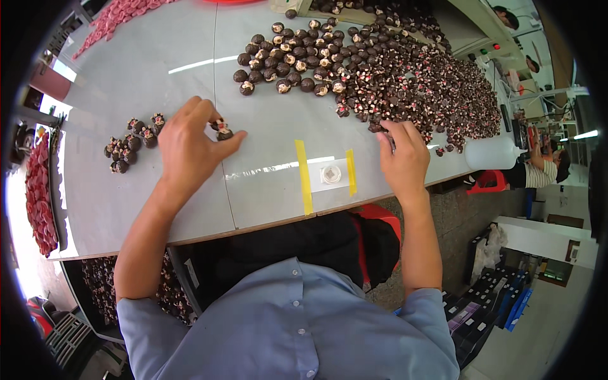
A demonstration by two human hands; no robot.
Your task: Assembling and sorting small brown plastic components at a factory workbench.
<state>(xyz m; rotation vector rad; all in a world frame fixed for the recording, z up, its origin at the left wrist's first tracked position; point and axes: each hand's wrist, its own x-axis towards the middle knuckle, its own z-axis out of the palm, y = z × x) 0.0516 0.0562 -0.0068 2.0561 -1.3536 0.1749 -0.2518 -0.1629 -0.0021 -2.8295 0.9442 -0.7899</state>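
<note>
In the head view, a small dark brown figurine [223,132] is framed between thumb and fingers of the curved left hand [189,140]; whether it is pinched cannot be told. A dark piece [376,127] at the pile's [418,88] near edge is met by the right hand's [405,155] fingertips, their grip unclear.

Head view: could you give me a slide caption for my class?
Left hand holding a small brown figure, right hand at the edge of a heap of dark pieces.
</note>
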